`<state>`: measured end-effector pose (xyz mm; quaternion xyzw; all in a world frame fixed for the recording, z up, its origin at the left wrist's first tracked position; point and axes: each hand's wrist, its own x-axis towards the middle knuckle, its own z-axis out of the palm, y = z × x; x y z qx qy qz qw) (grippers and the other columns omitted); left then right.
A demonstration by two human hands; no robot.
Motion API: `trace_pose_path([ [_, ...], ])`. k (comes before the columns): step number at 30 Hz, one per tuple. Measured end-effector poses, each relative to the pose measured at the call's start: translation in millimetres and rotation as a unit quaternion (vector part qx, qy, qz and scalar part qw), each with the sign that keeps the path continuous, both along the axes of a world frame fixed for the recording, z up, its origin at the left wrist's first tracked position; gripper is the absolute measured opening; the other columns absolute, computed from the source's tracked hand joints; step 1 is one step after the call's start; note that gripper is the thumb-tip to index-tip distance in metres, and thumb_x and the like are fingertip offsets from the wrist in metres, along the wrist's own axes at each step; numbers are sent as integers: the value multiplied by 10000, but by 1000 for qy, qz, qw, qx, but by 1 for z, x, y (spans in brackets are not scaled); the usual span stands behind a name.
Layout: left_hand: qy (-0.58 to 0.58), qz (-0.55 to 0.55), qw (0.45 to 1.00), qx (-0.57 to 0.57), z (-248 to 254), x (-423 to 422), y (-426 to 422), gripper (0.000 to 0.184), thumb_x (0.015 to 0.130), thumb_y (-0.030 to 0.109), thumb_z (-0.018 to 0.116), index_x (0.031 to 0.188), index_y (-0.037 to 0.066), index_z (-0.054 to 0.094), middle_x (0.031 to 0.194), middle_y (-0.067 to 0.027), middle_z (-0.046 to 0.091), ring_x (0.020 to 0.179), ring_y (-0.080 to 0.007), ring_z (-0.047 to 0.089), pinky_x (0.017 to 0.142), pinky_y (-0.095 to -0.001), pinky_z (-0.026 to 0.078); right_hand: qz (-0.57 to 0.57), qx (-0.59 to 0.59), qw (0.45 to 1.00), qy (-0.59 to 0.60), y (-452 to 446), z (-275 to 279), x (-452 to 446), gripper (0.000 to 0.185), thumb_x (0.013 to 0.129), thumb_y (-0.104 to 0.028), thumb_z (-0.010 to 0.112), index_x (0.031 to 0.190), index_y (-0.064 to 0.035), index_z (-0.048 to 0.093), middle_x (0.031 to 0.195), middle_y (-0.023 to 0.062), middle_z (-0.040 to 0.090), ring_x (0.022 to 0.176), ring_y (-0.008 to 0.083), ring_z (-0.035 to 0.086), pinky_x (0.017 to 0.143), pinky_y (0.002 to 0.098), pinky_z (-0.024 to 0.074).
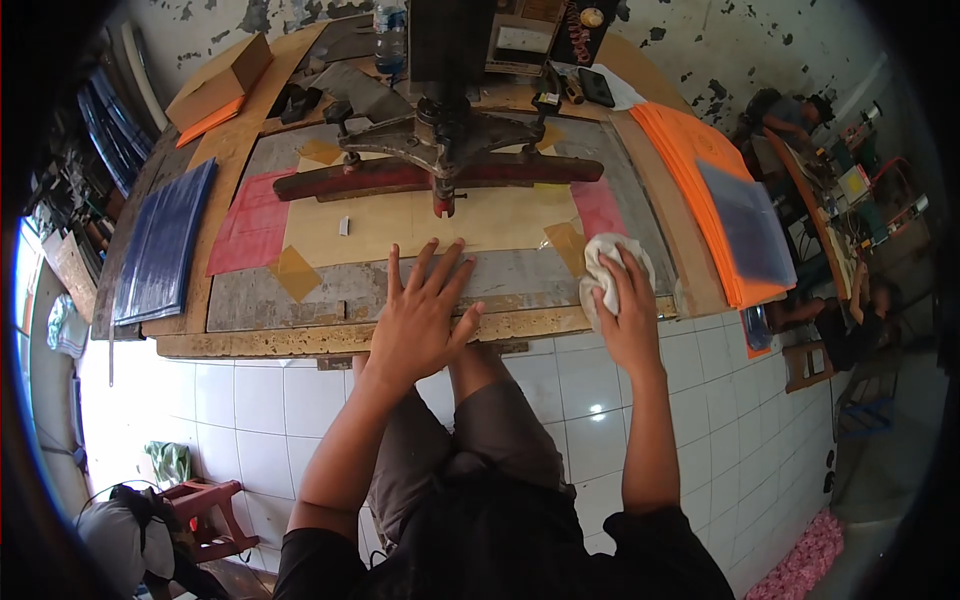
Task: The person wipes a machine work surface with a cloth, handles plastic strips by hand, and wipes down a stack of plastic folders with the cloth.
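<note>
While my right grip (632,300) is curled over a bunched white cloth (604,262), my left grip (425,310) lies spread and released, palm down, with nothing in it. From the head view, the cloth sits under my right fingers, near the front right corner of the surface (520,285), its folds showing around them. Just beside it, to the left, amber tape (565,248) covers the near right corner of a pale yellow sheet (370,220). My left fingertips reach that sheet's near edge, behind the middle of the surface's front edge, well apart from the cloth. A small light piece (344,226) lies on the sheet, beyond those fingers and to their left. Farther back is a red bar (540,173). A blue stack (170,240) lies along the surface's left edge, an orange stack (680,180) along its right.
</note>
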<state>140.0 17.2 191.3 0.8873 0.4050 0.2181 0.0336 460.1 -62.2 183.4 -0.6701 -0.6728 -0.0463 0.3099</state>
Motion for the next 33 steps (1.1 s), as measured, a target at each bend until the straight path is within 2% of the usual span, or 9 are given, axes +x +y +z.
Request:
trace_pose_path([
  [8,-17,-66,997,32,10,10,-3,655,1080,498,561,1572,67,576,1767,-154,353,1670,-371,235,1354,-654,97,40,-23,999,9,54,4,46,462,1067,-273,701,1501,-143,608,1642,175,510,1481,437,518,1196,508,472],
  [12,-37,-192,980,43,2,44,-4,621,1090,528,548,1487,62,654,1680,-154,489,1603,-339,382,1344,-622,197,44,-26,998,24,68,12,53,450,1055,-266,714,1480,-144,631,1605,177,547,1438,447,559,1161,490,500],
  [13,-66,-216,974,26,-2,54,-4,572,1093,500,556,1460,77,675,1617,-140,558,1555,-331,451,1331,-613,240,39,-21,999,21,70,10,54,451,1050,-255,718,1478,-142,632,1598,177,553,1432,449,562,1159,488,501],
  [17,-74,-202,976,9,-11,71,-7,537,1097,490,554,1446,103,685,1573,-136,588,1531,-344,472,1319,-609,268,32,-22,999,5,54,13,50,457,1019,-198,742,1458,-124,643,1582,187,559,1397,471,578,1143,494,510],
  [20,-72,-186,980,8,-14,69,-8,523,1091,486,559,1451,127,684,1573,-127,585,1529,-345,471,1316,-610,273,71,-19,997,39,9,8,13,460,990,-154,759,1438,-119,661,1579,177,559,1405,451,571,1161,511,488],
  [22,-60,-173,983,14,-15,66,-8,525,1077,480,580,1476,150,667,1602,-112,564,1538,-338,463,1309,-617,279,109,-2,994,-2,-22,11,-16,461,979,-143,764,1430,-115,673,1579,161,560,1449,418,536,1197,529,442],
  [23,-56,-173,983,15,-14,65,-7,523,1077,480,579,1475,153,669,1599,-111,565,1538,-334,462,1311,-617,277,99,0,995,30,-32,3,-18,471,977,-134,761,1439,-115,669,1592,149,554,1477,397,503,1222,541,402],
  [27,-49,-188,981,21,-11,67,-12,513,1067,475,589,1468,167,675,1579,-103,576,1532,-317,467,1319,-613,271,13,33,999,22,-49,-12,-2,458,991,-141,741,1440,-102,660,1619,151,529,1472,416,498,1226,556,386],
  [33,-56,-205,977,27,-10,65,-13,516,1034,462,634,1460,174,684,1559,-98,589,1512,-310,490,1327,-589,278,6,49,999,9,-50,-20,1,465,998,-143,732,1453,-108,643,1615,152,532,1487,413,483,1244,562,352],
])
